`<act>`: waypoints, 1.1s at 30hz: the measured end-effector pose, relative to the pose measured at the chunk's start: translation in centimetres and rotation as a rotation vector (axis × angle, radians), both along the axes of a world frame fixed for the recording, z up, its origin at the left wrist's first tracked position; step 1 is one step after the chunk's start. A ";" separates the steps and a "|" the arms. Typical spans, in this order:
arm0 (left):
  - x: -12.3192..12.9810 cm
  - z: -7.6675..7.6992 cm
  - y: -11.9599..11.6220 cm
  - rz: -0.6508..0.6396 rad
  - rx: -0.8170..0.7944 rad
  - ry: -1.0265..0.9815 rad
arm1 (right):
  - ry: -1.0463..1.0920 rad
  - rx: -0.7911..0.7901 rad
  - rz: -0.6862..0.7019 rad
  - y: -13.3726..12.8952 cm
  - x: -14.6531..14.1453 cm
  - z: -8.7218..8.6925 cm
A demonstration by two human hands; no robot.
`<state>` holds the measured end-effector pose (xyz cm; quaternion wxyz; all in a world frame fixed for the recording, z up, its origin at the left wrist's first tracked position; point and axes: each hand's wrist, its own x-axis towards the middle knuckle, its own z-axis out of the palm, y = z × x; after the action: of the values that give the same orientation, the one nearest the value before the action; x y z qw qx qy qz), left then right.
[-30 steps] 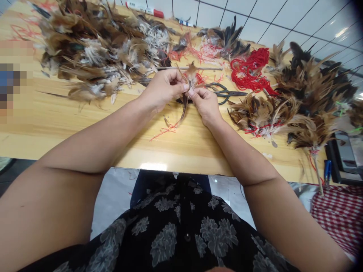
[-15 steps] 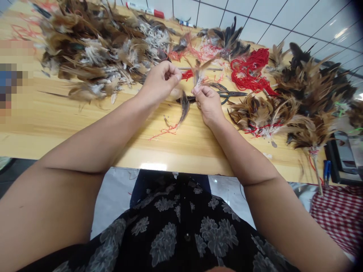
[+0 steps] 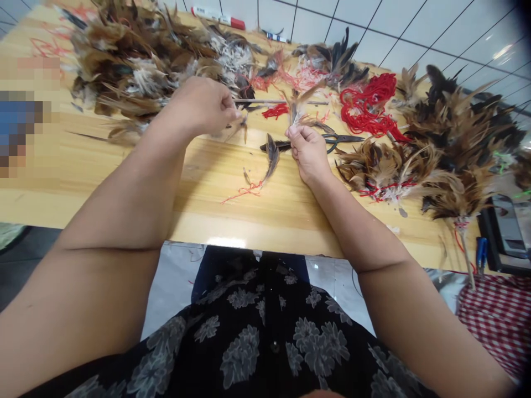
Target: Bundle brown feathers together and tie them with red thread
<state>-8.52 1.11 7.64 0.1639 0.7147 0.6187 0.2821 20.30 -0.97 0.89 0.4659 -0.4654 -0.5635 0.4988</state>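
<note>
From where I stand, the right hand (image 3: 310,150) has thumb and fingers pinched closed on a small feather bunch (image 3: 296,106), held near the scissors (image 3: 349,139). It looks nearly weightless, soft at the tips, easily bent; the pale, stiffer quill ends seem the place to grip. The left hand (image 3: 201,105) curls by the feather pile (image 3: 166,69); whether it holds anything, I can't tell.

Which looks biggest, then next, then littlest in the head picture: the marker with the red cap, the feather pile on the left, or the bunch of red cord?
1. Feather pile
2. Red cord
3. Red-capped marker
</note>
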 end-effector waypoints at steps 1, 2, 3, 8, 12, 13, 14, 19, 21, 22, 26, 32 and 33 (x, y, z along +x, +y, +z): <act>-0.5 -0.4 0.4 0.008 0.009 -0.002 | -0.004 0.008 -0.002 -0.1 -0.1 0.2; -0.9 -0.9 0.8 0.005 -0.002 -0.006 | -0.011 0.020 -0.004 -0.2 -0.1 0.3; -1.2 -1.3 1.1 0.000 -0.026 -0.014 | -0.018 0.034 -0.006 -0.2 -0.2 0.5; -1.1 -1.5 1.2 0.082 -0.079 -0.008 | 0.048 0.020 -0.012 -0.3 -0.2 0.5; 1.3 0.5 -0.8 0.036 -0.209 0.228 | 0.129 0.022 0.024 -0.1 0.2 -0.5; 2.1 1.0 -1.4 0.036 -0.218 0.260 | 0.127 0.031 0.029 0.0 0.2 -0.7; 2.8 1.4 -2.0 0.032 -0.235 0.274 | 0.116 0.039 0.031 0.0 0.3 -0.9; 4.9 2.2 -3.1 0.049 -0.281 0.325 | 0.051 0.063 0.028 -0.3 0.1 -0.8; 5.0 2.0 -3.0 0.055 -0.280 0.364 | 0.027 0.063 0.025 -0.6 0.0 -0.5; 4.9 1.8 -3.0 0.051 -0.276 0.360 | 0.013 0.062 0.022 -0.7 -0.1 -0.4; 4.2 0.2 -2.5 -0.048 -0.195 0.200 | -0.008 0.067 0.010 -0.9 -0.2 -0.2; 2.7 -2.3 -0.6 -0.234 0.054 0.079 | -0.016 0.072 -0.010 -0.5 -0.2 -0.8; 2.6 -2.5 -0.4 -0.272 0.077 0.059 | -0.023 0.073 -0.009 -0.5 -0.2 -0.9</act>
<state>-5.95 0.71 5.15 0.1547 0.8057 0.5094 0.2596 20.08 -1.47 0.01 0.4783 -0.4561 -0.5846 0.4705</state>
